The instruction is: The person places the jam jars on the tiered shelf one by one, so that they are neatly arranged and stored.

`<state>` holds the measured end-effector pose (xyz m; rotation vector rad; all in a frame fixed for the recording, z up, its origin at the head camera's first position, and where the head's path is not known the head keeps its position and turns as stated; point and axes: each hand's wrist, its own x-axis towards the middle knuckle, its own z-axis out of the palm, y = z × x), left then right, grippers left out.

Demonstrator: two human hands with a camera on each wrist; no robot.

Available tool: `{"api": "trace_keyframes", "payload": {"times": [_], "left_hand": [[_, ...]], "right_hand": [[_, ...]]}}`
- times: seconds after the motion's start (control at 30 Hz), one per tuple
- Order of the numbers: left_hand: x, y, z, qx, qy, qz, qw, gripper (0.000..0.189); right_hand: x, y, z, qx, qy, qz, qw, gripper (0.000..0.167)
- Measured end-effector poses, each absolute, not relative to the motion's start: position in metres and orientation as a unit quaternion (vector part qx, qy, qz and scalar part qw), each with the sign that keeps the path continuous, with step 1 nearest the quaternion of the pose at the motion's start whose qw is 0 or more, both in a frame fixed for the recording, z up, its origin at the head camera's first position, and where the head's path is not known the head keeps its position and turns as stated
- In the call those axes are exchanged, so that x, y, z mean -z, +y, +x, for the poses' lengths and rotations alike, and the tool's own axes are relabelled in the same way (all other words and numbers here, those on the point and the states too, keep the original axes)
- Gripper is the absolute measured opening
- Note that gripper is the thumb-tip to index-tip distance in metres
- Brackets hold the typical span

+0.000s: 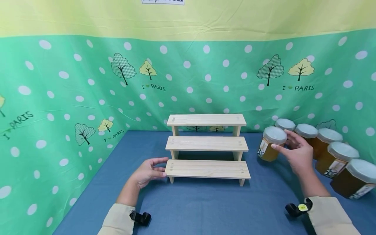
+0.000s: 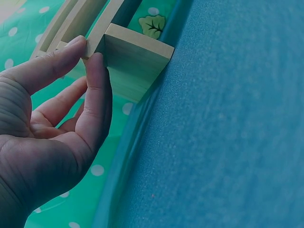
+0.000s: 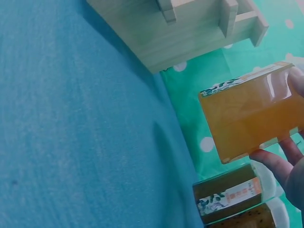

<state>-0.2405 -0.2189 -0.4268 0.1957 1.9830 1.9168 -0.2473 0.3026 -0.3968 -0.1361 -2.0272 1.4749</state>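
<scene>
A three-step wooden display stand (image 1: 207, 168) stands on the blue cloth in the middle of the head view. My left hand (image 1: 147, 173) pinches the left end of its lowest step between thumb and finger, as the left wrist view shows close up (image 2: 61, 109). At the stand's right, my right hand (image 1: 299, 155) grips a honey jar (image 1: 267, 150) near its white lid. That jar holds amber contents and carries a label; in the right wrist view the honey jar (image 3: 251, 114) appears slightly raised off the cloth.
Several more lidded jars (image 1: 340, 156) stand in a curved row along the right, close to my right hand and forearm. Behind everything hangs a green dotted curtain (image 1: 176, 78) with tree prints. Blue cloth (image 1: 199, 209) covers the table.
</scene>
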Motion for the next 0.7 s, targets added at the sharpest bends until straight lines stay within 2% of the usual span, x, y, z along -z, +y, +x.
{"api": "trace_keyframes", "payload": {"times": [0.7], "left_hand": [[0.424,-0.219,-0.239,-0.685,0.701,0.069,0.187,0.075]], "right_hand": [[0.370,0.294,-0.236,-0.539,-0.781,-0.040,0.314,0.063]]}}
